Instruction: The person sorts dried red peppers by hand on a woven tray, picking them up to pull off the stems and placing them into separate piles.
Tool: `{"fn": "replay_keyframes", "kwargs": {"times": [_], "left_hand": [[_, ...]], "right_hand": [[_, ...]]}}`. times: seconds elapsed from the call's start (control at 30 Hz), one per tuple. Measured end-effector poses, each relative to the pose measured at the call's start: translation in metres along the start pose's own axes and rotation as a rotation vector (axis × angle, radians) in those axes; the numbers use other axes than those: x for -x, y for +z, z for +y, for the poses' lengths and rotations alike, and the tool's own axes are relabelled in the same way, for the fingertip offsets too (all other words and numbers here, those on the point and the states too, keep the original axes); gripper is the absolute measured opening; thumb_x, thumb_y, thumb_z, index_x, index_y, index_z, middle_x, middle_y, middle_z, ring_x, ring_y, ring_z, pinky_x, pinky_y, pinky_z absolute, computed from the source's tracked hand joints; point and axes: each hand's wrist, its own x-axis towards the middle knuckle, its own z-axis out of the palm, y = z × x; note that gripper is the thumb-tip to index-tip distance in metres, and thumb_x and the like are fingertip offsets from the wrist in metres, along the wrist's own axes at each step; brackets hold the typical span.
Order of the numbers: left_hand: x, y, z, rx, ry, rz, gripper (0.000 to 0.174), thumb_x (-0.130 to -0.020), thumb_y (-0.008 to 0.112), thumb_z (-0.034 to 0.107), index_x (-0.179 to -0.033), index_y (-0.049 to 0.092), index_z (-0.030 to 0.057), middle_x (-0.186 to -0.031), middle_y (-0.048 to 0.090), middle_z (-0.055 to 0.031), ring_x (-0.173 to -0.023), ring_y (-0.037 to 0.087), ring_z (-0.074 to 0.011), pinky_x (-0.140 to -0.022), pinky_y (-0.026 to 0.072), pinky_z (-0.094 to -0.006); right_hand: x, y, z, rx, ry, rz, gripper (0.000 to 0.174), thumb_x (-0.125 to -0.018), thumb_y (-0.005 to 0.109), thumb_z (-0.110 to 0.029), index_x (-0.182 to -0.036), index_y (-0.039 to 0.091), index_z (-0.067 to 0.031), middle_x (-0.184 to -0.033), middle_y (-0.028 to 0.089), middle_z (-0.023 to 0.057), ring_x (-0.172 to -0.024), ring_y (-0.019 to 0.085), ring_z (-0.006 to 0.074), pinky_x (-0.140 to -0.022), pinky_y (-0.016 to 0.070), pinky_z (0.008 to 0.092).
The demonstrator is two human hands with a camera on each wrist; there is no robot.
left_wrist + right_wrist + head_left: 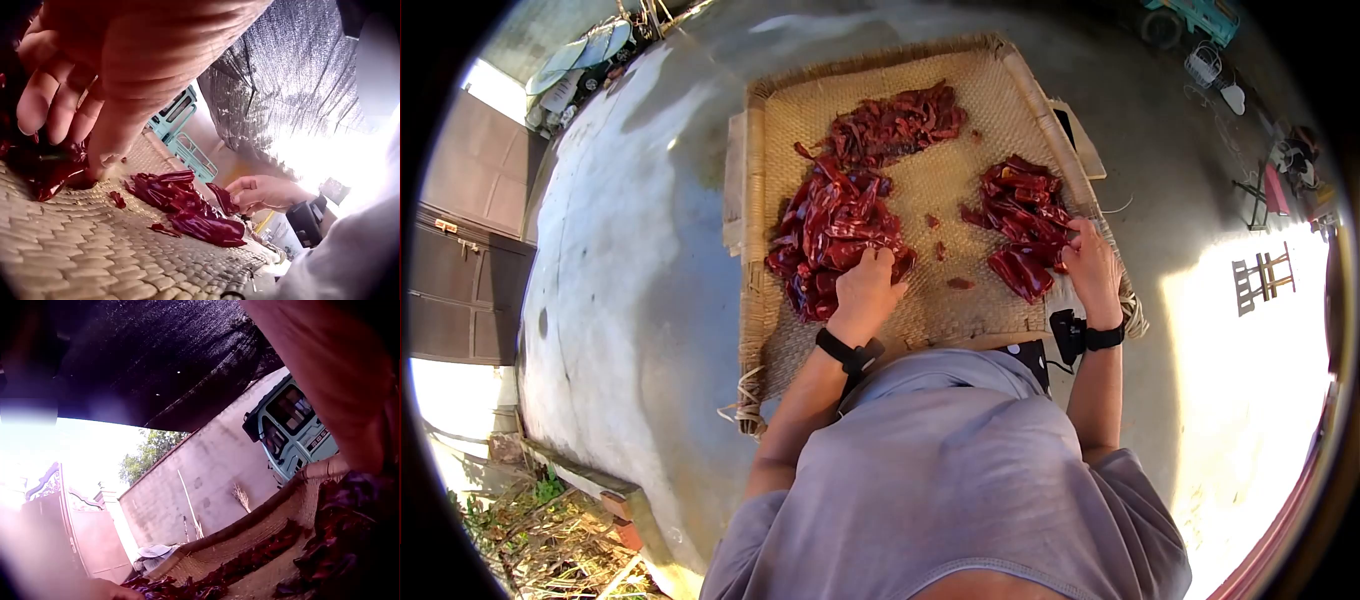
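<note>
Dried red chili peppers lie on a woven tray [955, 210] in several heaps. At the near edge of the large left heap [835, 220], my left hand [866, 295] has its fingers curled down. The left wrist view shows its thumb and fingers about a dark red chili pepper [59, 178]. My right hand [1092, 265] is at the right-hand heap [1025, 200]. In the left wrist view it pinches a chili pepper [222, 199] between thumb and fingers, above that heap. The right hand's fingertips are hidden in the right wrist view.
A third chili heap [900, 122] lies toward the tray's far side, with loose bits scattered between heaps. The tray has a raised rim [880, 62]. A small wooden stool [1262, 277] stands right on the concrete floor; a turquoise vehicle [294, 428] is beyond.
</note>
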Motion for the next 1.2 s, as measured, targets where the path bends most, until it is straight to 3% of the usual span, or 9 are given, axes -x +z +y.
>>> {"fn": "replay_keyframes", "kwargs": {"times": [0.17, 0.37, 0.47, 0.57, 0.67, 0.87, 1.0, 1.13, 1.2], "left_hand": [[-0.007, 0.009, 0.0, -0.069, 0.035, 0.065, 0.031, -0.08, 0.073, 0.018, -0.106, 0.06, 0.0083, -0.102, 0.066, -0.0141, -0.085, 0.069, -0.0363, -0.072, 0.0541, -0.0472], [0.008, -0.014, 0.003, 0.156, 0.045, 0.086, 0.015, -0.081, 0.066, 0.011, -0.095, 0.065, 0.0072, -0.089, 0.069, -0.014, -0.083, 0.069, -0.033, -0.071, 0.0544, -0.0445], [0.011, -0.022, 0.004, 0.285, 0.055, 0.008, 0.019, -0.082, 0.067, 0.013, -0.1, 0.067, 0.0065, -0.092, 0.071, -0.0134, -0.085, 0.07, -0.0297, -0.072, 0.0541, -0.0407], [0.011, -0.024, 0.004, 0.357, 0.107, -0.05, 0.022, -0.083, 0.068, 0.013, -0.104, 0.068, 0.0062, -0.092, 0.071, -0.0132, -0.084, 0.07, -0.0286, -0.073, 0.0537, -0.0386], [0.009, -0.022, 0.002, 0.442, 0.089, -0.063, 0.024, -0.086, 0.07, 0.014, -0.108, 0.068, 0.005, -0.096, 0.068, -0.0129, -0.084, 0.068, -0.0278, -0.074, 0.0529, -0.0373], [-0.001, -0.022, -0.008, 0.096, 0.2, 0.271, 0.046, -0.085, 0.069, 0.006, -0.129, 0.057, 0.0115, -0.137, 0.052, -0.0071, -0.089, 0.067, -0.0335, -0.079, 0.0544, -0.045], [-0.013, -0.012, -0.02, 0.004, 0.127, 0.164, 0.045, -0.085, 0.07, 0.007, -0.128, 0.059, 0.011, -0.131, 0.054, -0.0075, -0.089, 0.067, -0.0336, -0.078, 0.0545, -0.0456], [-0.015, -0.015, -0.013, -0.066, 0.017, 0.11, 0.039, -0.086, 0.071, 0.012, -0.124, 0.062, 0.0095, -0.123, 0.055, -0.0083, -0.087, 0.067, -0.0332, -0.076, 0.0542, -0.0447], [-0.013, -0.019, -0.011, -0.042, -0.008, 0.124, 0.036, -0.088, 0.071, 0.015, -0.123, 0.063, 0.0093, -0.12, 0.055, -0.009, -0.085, 0.067, -0.0329, -0.075, 0.0537, -0.0438]], "right_hand": [[0.003, 0.001, -0.013, -0.118, -0.084, 0.146, 0.037, -0.088, 0.067, -0.013, -0.123, 0.058, -0.0069, -0.114, 0.062, 0.0161, -0.11, 0.059, 0.0372, -0.091, 0.0493, 0.0466], [0.017, 0.031, -0.07, -0.26, -0.466, -0.222, 0.034, -0.085, 0.068, -0.015, -0.118, 0.062, -0.0092, -0.111, 0.063, 0.0137, -0.105, 0.061, 0.035, -0.087, 0.0519, 0.0442], [0.025, 0.064, -0.095, -0.384, -0.67, -0.211, 0.031, -0.087, 0.067, -0.017, -0.117, 0.064, -0.0082, -0.112, 0.065, 0.0129, -0.104, 0.062, 0.0344, -0.089, 0.0515, 0.043], [0.022, 0.073, -0.109, -0.442, -0.659, -0.498, 0.029, -0.087, 0.066, -0.017, -0.115, 0.066, -0.0089, -0.107, 0.067, 0.0128, -0.104, 0.062, 0.0342, -0.088, 0.051, 0.0435], [0.022, 0.075, -0.099, -0.316, -0.585, -0.519, 0.025, -0.088, 0.065, -0.017, -0.112, 0.067, -0.0095, -0.102, 0.068, 0.0125, -0.102, 0.063, 0.0332, -0.087, 0.0497, 0.0446], [0.0, 0.012, -0.046, -0.067, -0.31, 0.028, 0.022, -0.086, 0.066, -0.014, -0.108, 0.068, -0.0122, -0.102, 0.068, 0.0083, -0.104, 0.06, 0.0316, -0.091, 0.0446, 0.0438], [-0.011, 0.006, -0.001, 0.098, -0.087, 0.163, 0.027, -0.086, 0.068, -0.012, -0.113, 0.066, -0.0114, -0.112, 0.067, 0.0093, -0.11, 0.057, 0.0325, -0.099, 0.0407, 0.0459], [-0.004, 0.011, -0.015, 0.05, -0.134, 0.322, 0.031, -0.086, 0.069, -0.01, -0.116, 0.065, -0.0084, -0.117, 0.064, 0.0124, -0.113, 0.055, 0.0348, -0.104, 0.0394, 0.0472], [0.002, 0.017, -0.032, -0.125, -0.21, 0.194, 0.031, -0.085, 0.069, -0.008, -0.116, 0.065, -0.0077, -0.117, 0.064, 0.0123, -0.113, 0.055, 0.0351, -0.102, 0.0417, 0.0458]]}}
